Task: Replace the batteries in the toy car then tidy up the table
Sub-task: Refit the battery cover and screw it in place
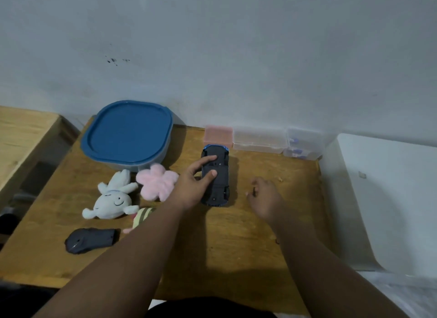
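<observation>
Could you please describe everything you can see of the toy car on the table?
The toy car lies upside down on the wooden table, dark plastic underside up, blue body edge showing at the ends, wheels at the corners. Its far end is close by a pink box. The left hand rests finger and thumb on the underside. The right hand, pinching a small dark object, is apart from it.

The left hand [192,184] presses the upturned toy car [220,186] while the right hand [266,198] pinches a small dark object [254,191].
</observation>
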